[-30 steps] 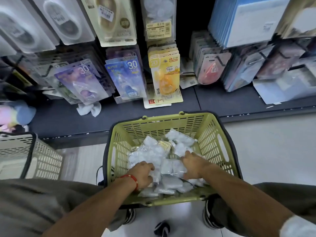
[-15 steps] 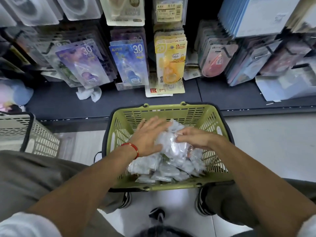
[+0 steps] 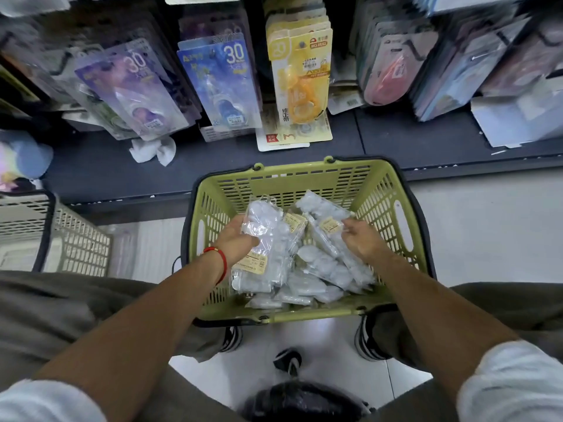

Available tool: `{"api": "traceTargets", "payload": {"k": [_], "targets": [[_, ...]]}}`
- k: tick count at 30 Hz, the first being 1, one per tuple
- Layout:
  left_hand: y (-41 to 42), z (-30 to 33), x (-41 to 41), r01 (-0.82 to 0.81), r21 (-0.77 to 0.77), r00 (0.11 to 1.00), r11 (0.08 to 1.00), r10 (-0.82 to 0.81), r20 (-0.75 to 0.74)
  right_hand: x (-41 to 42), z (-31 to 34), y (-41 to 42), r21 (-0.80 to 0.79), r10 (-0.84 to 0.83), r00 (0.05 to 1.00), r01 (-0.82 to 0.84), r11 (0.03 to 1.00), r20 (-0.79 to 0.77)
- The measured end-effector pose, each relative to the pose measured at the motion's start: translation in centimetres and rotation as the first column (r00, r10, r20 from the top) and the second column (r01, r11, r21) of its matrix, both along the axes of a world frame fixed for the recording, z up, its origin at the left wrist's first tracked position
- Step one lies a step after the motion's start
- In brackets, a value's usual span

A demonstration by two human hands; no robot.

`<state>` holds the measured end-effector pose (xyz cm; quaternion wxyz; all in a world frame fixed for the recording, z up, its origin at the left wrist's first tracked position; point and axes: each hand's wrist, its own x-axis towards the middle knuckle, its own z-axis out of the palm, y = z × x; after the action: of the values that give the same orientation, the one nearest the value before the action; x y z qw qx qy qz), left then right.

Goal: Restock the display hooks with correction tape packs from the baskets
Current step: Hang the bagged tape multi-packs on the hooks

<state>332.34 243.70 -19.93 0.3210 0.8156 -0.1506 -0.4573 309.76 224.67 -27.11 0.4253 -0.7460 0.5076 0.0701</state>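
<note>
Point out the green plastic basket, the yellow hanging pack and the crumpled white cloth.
green plastic basket [image 3: 286, 178]: head view, far slatted wall.
yellow hanging pack [image 3: 300, 77]: head view, front card face.
crumpled white cloth [image 3: 154, 150]: head view, its middle, on the dark shelf.

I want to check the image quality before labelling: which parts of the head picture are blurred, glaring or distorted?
In the head view, the hanging packs at upper left and right are smeared by blur, while the yellow pack reads fairly sharp; the clear packs in the green basket catch pale glare; the white floor below reflects light; the wide lens bends the shelf edge and stretches the sleeves at the bottom corners.
</note>
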Motion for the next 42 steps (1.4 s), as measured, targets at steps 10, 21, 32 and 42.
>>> {"api": "traceTargets", "payload": {"k": [10, 21, 32, 42], "targets": [[-2.6, 2.0, -2.1, -0.181, -0.125, 0.975, 0.975, 0.161, -0.151, 2.2, 7.3, -0.1, 0.425, -0.186, 0.908, 0.009, 0.905, 0.376], [-0.2, 2.3, -0.6, 0.193, -0.008, 0.949, 0.981, -0.188, -0.253, 6.8, 7.7, 1.9, -0.443, 0.519, 0.853, -0.441, 0.78, 0.064], [0.8, 0.8, 0.9, -0.31, 0.033, 0.789, 0.95, 0.276, -0.549, 2.1, -1.6, 2.3, -0.163, 0.3, 0.888, -0.372, 0.914, -0.348], [-0.5, 1.7, 0.0, -0.449, -0.051, 0.787, 0.892, 0.368, -0.495, -2.5, 6.3, -1.4, 0.069, -0.25, 0.947, 0.241, 0.968, 0.203]]}}
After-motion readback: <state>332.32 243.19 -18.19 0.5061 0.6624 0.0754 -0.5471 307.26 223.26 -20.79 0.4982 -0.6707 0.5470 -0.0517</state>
